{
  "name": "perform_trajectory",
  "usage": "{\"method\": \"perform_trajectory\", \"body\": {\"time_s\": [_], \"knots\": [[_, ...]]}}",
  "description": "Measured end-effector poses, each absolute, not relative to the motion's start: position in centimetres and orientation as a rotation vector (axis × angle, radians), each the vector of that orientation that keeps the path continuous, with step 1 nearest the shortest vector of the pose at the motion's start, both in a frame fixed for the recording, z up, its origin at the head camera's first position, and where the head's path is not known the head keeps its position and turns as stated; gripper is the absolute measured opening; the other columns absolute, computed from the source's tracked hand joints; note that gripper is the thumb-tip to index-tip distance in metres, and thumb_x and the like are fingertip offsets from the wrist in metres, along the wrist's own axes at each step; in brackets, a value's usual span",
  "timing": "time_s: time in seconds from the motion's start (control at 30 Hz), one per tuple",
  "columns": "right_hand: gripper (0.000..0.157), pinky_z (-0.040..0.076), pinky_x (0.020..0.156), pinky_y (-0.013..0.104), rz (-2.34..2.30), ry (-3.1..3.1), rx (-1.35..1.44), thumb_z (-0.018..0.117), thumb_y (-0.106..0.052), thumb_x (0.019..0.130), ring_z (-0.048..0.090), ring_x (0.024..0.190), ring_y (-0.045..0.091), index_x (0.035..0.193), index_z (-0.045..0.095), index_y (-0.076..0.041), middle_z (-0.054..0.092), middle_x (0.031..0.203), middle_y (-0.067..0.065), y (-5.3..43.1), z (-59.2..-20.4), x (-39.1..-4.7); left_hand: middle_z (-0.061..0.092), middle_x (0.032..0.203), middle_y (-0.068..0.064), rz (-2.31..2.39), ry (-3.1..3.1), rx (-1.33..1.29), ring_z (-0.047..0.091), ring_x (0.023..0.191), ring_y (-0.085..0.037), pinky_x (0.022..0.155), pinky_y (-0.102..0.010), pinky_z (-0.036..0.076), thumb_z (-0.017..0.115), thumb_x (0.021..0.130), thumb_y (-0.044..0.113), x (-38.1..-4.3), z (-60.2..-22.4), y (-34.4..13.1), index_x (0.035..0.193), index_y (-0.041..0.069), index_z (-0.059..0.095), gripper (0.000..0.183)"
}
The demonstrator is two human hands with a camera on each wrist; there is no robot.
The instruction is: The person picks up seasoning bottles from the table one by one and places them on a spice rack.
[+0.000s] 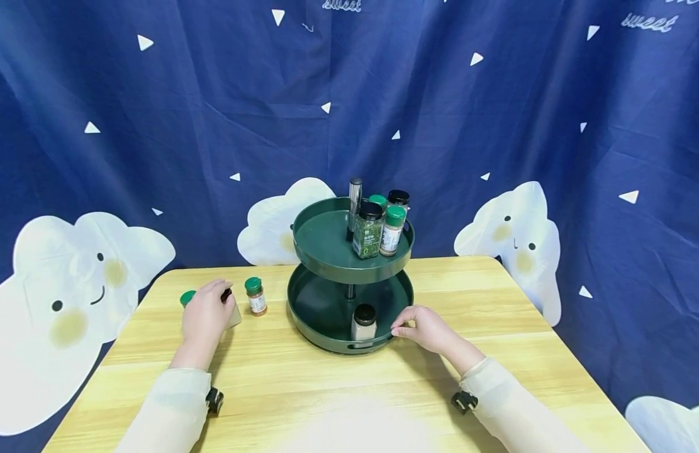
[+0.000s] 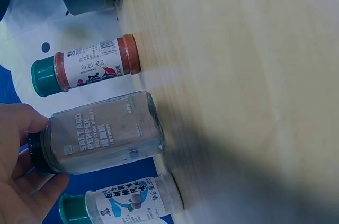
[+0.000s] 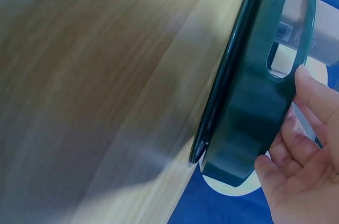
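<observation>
pepper jar (image 2: 106,134) is on the left of the table (image 1: 270,365), left hand (image 1: 204,314) pinching its black lid (image 2: 41,152), green-capped jars (image 2: 98,64) either side, right hand (image 1: 425,327) gripping the rack (image 1: 321,340) rim, five jars (image 1: 367,236) racked, three left off

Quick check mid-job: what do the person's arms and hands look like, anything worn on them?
The left hand and right hand are bare. Left sleeve and right sleeve are plain, cream-white and long. A small black device sits at each cuff: left device, right device.
</observation>
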State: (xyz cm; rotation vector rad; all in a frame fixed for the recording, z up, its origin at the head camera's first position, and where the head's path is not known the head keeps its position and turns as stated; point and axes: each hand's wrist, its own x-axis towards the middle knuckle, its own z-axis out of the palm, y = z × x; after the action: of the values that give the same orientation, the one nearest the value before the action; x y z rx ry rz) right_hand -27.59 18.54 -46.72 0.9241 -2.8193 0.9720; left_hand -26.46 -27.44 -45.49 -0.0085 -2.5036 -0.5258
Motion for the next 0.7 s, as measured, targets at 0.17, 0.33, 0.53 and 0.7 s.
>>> {"method": "perform_trajectory", "body": {"time_s": [0.17, 0.33, 0.53, 0.7], "knots": [[0.008, 0.055, 0.087, 0.046, 0.980, -2.820, 0.917, 0.077, -0.020, 0.088, 0.067, 0.090, 0.019, 0.088, 0.079, -0.013, 0.070, 0.088, -0.009, 18.54, -46.86, -27.65, 0.065, 0.125, -0.024, -0.540, -2.504, 0.004, 0.060, 0.114, -0.045, 0.091, -0.061, 0.051, 0.067, 0.089, 0.005, -26.31, -45.47, -27.34, 0.117, -0.002, 0.071, 0.028], [0.008, 0.055, 0.087, 0.046, 0.979, -2.815, 0.918, 0.077, -0.021, 0.088, 0.067, 0.090, 0.018, 0.087, 0.079, -0.013, 0.070, 0.088, -0.009, 18.50, -46.91, -27.66, 0.066, 0.123, -0.023, -0.550, -2.487, 0.006, 0.061, 0.113, -0.045, 0.090, -0.061, 0.051, 0.069, 0.088, 0.004, -26.15, -45.55, -27.32, 0.114, -0.001, 0.072, 0.027], [0.009, 0.055, 0.087, 0.047, 0.980, -2.821, 0.913, 0.077, -0.021, 0.088, 0.066, 0.090, 0.019, 0.087, 0.079, -0.013, 0.069, 0.088, -0.009, 18.52, -46.94, -27.66, 0.066, 0.123, -0.022, -0.542, -2.504, 0.003, 0.061, 0.113, -0.045, 0.091, -0.060, 0.051, 0.070, 0.088, 0.005, -25.89, -45.50, -27.29, 0.114, -0.001, 0.073, 0.027], [0.008, 0.055, 0.087, 0.047, 0.978, -2.822, 0.908, 0.077, -0.021, 0.088, 0.066, 0.090, 0.018, 0.087, 0.079, -0.013, 0.069, 0.088, -0.009, 18.55, -46.93, -27.66, 0.066, 0.124, -0.022, -0.537, -2.513, 0.004, 0.061, 0.112, -0.045, 0.089, -0.060, 0.052, 0.070, 0.088, 0.007, -25.74, -45.49, -27.18, 0.114, 0.000, 0.073, 0.027]]}}
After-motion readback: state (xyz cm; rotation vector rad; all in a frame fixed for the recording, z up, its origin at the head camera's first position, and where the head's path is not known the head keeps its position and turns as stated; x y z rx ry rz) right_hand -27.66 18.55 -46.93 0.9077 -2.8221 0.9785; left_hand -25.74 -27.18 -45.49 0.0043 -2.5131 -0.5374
